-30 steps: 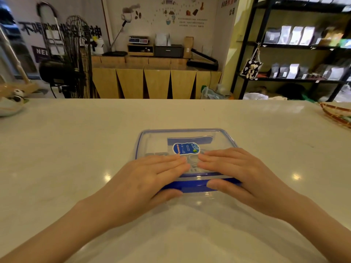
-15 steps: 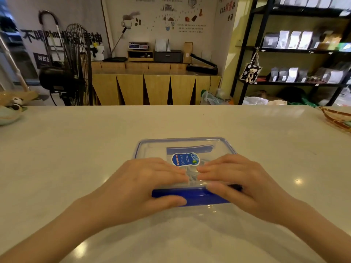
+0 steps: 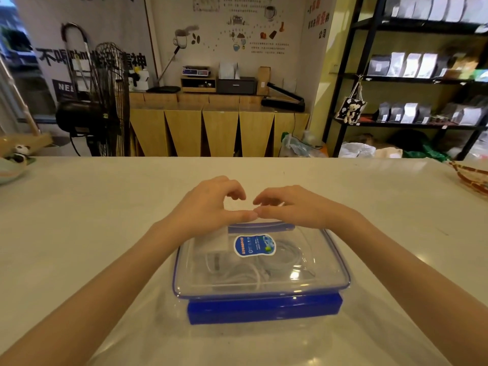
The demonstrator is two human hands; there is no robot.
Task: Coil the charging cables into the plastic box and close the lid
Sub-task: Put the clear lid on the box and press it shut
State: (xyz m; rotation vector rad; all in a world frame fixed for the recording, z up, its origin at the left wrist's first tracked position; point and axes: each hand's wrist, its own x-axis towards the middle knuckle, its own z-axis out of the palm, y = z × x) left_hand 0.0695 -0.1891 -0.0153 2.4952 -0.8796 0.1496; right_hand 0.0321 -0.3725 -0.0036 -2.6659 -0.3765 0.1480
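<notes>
The clear plastic box (image 3: 327,262) with a blue-rimmed lid (image 3: 184,260) sits on the white table in front of me, lid on. White coiled charging cables (image 3: 266,270) and a white adapter (image 3: 219,241) show through the lid, under an oval blue sticker (image 3: 254,245). The blue clasp (image 3: 264,310) on the near side lies folded down. My left hand (image 3: 208,207) and my right hand (image 3: 295,207) are at the box's far edge, thumbs tip to tip on the lid's rim, fingers curled beyond it. A blue strip (image 3: 261,228) shows just under the thumbs.
A pale dish with a panda figure (image 3: 15,159) stands at the table's far left. A woven basket (image 3: 472,175) sits at the far right edge. Beyond the table stand a black fan (image 3: 105,101), a wooden counter and black shelves of bags.
Both hands have left the near clasp and reached across the lid to the box's far edge. The near clasp is now uncovered and folded down. The view has tilted so the box appears closer.
</notes>
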